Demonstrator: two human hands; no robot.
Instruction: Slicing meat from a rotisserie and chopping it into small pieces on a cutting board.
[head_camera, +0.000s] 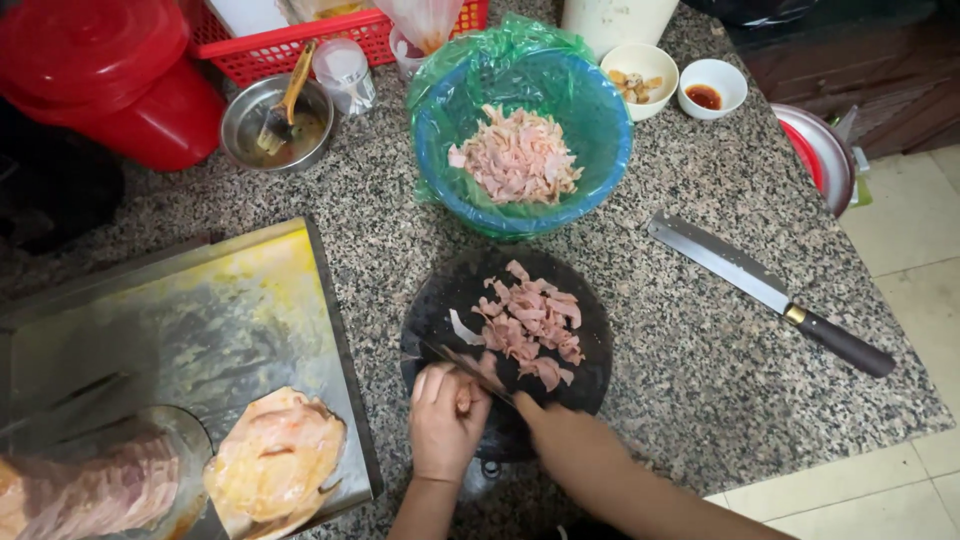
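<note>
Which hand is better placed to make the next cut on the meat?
Likely right: the right hand grips the knife over the black board, while the left hand pins the meat.

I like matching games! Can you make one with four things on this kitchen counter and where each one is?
Things:
1. Large knife with a dark handle
2. Round black cutting board
3. Blue plastic-lined basin
4. Small white bowl of red sauce

Places:
A. At the counter's far edge, right of another white bowl
B. Under the left hand and right hand
C. Lying alone on the speckled counter, right of the board
D. Behind the board, holding a heap of pink meat strips

Pairs: 1-C, 2-B, 3-D, 4-A
</note>
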